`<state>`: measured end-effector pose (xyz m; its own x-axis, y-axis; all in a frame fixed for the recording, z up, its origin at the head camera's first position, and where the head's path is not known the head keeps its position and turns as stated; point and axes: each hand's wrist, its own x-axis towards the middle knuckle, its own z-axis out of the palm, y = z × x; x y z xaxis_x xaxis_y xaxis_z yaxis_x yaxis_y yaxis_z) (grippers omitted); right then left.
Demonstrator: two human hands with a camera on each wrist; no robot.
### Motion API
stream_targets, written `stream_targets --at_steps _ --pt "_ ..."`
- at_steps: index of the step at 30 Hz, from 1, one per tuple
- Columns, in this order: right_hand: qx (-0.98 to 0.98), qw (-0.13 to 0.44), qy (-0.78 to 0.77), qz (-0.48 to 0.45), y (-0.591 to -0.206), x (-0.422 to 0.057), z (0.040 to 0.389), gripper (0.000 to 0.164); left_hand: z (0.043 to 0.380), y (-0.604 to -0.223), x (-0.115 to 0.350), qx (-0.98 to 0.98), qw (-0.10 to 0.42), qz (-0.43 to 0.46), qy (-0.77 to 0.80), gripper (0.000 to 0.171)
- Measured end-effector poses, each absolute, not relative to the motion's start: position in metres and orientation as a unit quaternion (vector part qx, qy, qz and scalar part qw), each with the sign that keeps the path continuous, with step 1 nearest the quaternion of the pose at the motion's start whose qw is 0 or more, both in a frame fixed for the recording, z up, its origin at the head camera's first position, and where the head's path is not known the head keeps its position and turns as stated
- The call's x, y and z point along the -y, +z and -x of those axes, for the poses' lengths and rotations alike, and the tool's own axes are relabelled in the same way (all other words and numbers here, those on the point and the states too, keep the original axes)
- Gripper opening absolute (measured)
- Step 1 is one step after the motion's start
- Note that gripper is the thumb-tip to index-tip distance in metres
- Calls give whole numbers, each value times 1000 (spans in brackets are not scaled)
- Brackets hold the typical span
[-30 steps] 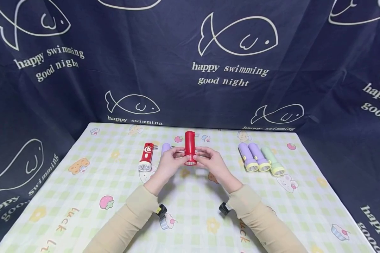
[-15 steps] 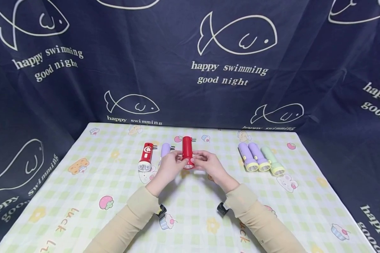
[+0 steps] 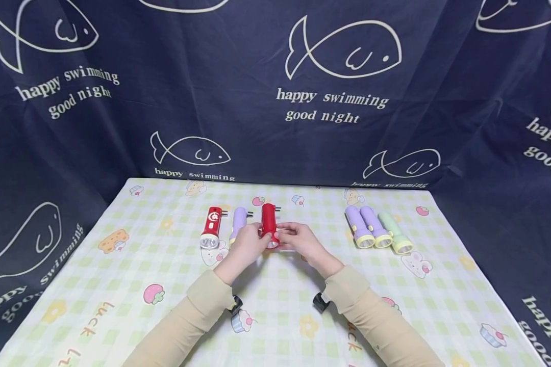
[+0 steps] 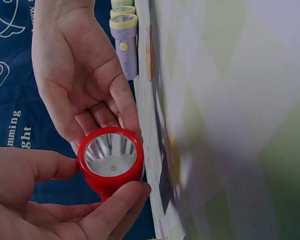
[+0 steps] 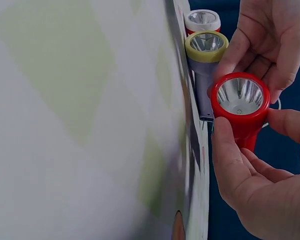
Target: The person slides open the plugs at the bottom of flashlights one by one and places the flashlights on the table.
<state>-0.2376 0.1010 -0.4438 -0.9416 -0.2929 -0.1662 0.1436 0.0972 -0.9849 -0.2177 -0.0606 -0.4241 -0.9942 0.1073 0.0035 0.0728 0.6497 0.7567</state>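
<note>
Head view, left to right: red-and-white flashlight flat on the checked tablecloth, purple flashlight beside it, then red flashlight between both hands, then two purple and one green flashlight in a row, well apart to the right. Left wrist view alone: reflector and bulb inside the red flashlight, thumb and fingers of left hand curled round its rim. Right wrist view alone: yellow-rimmed lens of the purple flashlight just behind the red flashlight, right hand pinching the head from the other side. Grip at the lens end only; body and plug prongs beyond the fingers, free. Long axis running away from the person, lens toward the person, low over the cloth; touching it or not, cannot tell.
</note>
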Motion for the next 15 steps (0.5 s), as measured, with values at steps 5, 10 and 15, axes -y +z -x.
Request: stream_targets --at_steps 5,10,15 --pt "-726 171 -665 43 -447 -99 238 40 218 -425 59 -920 31 -49 388 23" --pt "-721 177 -668 49 -451 -97 239 41 217 -425 58 -927 30 -50 370 17" --pt "-724 186 -663 47 -454 -95 241 39 217 -426 57 -933 26 -50 354 17"
